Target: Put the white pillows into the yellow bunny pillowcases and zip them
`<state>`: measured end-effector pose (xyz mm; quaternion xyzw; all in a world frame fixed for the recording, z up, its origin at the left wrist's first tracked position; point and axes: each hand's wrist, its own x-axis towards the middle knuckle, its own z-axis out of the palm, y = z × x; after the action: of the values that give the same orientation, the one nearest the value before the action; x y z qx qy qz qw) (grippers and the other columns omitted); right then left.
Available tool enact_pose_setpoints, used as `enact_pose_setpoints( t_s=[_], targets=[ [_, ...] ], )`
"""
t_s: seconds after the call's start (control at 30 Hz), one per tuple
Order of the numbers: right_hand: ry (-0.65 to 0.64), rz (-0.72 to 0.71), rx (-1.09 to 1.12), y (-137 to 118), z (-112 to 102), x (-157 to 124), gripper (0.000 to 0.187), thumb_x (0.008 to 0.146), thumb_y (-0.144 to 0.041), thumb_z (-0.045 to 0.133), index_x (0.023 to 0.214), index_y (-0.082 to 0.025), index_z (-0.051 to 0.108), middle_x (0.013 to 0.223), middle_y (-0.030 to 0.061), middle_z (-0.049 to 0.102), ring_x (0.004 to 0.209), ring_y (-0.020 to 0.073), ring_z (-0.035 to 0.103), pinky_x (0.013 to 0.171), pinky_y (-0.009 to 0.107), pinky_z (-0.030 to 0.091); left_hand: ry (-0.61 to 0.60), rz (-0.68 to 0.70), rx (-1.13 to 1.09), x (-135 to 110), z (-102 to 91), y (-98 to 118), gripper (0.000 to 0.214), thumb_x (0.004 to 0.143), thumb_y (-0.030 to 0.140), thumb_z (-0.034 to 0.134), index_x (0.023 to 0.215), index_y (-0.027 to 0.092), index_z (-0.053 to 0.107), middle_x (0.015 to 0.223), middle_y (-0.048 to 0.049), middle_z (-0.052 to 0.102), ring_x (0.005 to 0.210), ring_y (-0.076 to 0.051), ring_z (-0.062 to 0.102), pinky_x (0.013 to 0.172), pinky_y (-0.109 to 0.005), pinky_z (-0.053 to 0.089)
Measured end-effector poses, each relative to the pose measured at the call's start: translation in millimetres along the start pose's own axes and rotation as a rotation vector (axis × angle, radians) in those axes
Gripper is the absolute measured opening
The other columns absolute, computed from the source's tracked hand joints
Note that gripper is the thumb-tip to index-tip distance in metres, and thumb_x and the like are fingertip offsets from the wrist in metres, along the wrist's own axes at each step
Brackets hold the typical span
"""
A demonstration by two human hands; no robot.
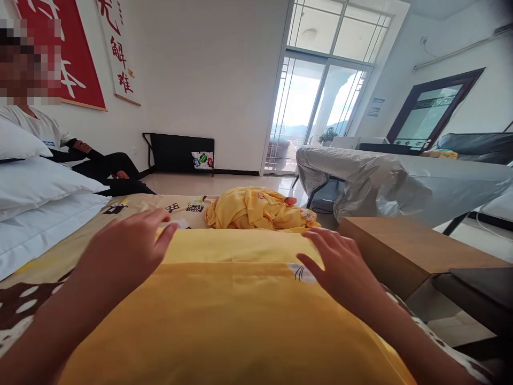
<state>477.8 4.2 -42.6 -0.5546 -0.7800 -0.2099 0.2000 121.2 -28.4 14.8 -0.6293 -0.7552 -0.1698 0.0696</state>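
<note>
A yellow folded cloth point(232, 315), like bedding, lies flat before me, with a paler yellow strip along its far edge and a white patch with dark lines at its right. My left hand point(130, 243) is at its far left corner, fingers stretched forward and thumb apart. Over the far right corner, my right hand point(339, 262) is open with fingers spread. Neither hand visibly grips anything; whether the palms touch the cloth I cannot tell. Just beyond lies a crumpled yellow cloth point(256, 209). Beneath them is a patterned beige bed sheet point(154, 206).
White pillows point(44, 206) are stacked at the left, near a seated person point(36, 125) in a white top. A wooden box-like table point(425, 246) stands right of the bed. Behind it is a plastic-covered piece of furniture point(360, 176). A black folded frame point(176, 152) leans by the wall.
</note>
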Motion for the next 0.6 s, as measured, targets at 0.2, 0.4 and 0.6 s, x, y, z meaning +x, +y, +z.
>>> enact_pose_setpoints(
  t_s=[0.2,0.4,0.6],
  targets=[
    [-0.400,-0.182,0.407,-110.9,64.5,63.5,0.058,0.095,-0.050,0.033,0.140,-0.015,0.040,0.147,0.0144,0.040,0.137,0.0261,0.033,0.110,0.045,0.024,-0.215,0.274,0.085,76.4,84.5,65.4,0.041,0.091,0.032,0.030,0.108,0.015,0.063,0.108,-0.0153,0.068,0.108,-0.031,0.060,0.098,-0.044,0.035],
    [-0.410,-0.038,0.454,-73.8,109.1,35.7,0.057,0.097,-0.053,0.026,0.142,-0.022,0.040,0.152,0.0066,0.034,0.142,0.0205,0.025,0.116,0.042,0.013,-0.348,0.148,-0.042,72.5,163.8,6.5,0.054,0.092,0.044,0.016,0.124,0.024,0.056,0.137,-0.0045,0.055,0.124,-0.023,0.051,0.103,-0.039,0.036],
    [-0.532,0.232,0.384,-15.5,138.1,43.7,0.058,0.097,-0.053,0.022,0.145,-0.023,0.036,0.153,0.0036,0.030,0.142,0.0188,0.024,0.115,0.041,0.018,-0.427,0.075,-0.026,85.0,177.6,-41.5,0.065,0.089,0.053,0.014,0.138,0.023,0.044,0.150,-0.0009,0.038,0.141,-0.021,0.028,0.115,-0.043,0.019]
  ],
)
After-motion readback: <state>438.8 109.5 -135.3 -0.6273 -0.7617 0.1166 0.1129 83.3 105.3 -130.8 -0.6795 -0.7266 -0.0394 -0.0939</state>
